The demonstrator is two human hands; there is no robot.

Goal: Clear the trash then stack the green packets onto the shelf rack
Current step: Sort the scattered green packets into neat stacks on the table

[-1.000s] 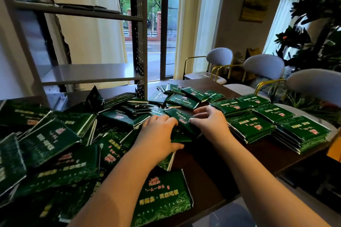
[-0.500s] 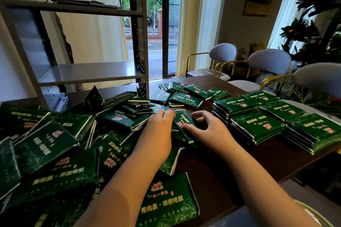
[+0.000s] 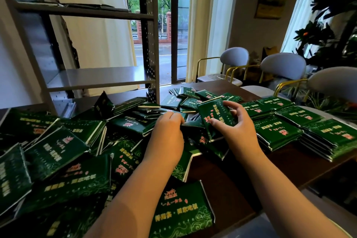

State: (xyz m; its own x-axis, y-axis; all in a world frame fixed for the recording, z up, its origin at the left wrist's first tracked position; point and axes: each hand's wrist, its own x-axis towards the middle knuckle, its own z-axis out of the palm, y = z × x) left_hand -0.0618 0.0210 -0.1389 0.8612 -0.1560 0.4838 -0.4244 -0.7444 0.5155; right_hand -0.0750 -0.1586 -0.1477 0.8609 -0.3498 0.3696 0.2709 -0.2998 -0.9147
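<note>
Right hand (image 3: 237, 129) pinches a tilted green packet (image 3: 213, 115); left hand (image 3: 166, 133) curled, grip unclear; table (image 3: 222, 183) bare by near edge.

1. Loose packets (image 3: 56, 150): dark green and glossy, printed in gold and red. They lie in a jumbled, overlapping heap over the left half of the table (image 3: 222, 179), most flat, a few propped on edge.
2. Tilted packet (image 3: 216, 116): raised above the heap near the table's middle, printed face up, pinched between the thumb and fingers of the right hand (image 3: 237, 127).
3. Stacked packets (image 3: 278, 133): neat flat piles, faces up, in rows along the table's right edge.
4. Far packets (image 3: 193, 96): a small scattered cluster at the far edge.
5. Near packet (image 3: 181, 210): flat, face up, at the near edge.
6. Shelf rack (image 3: 100, 77): grey metal with perforated uprights, standing at the table's far left corner.
</note>
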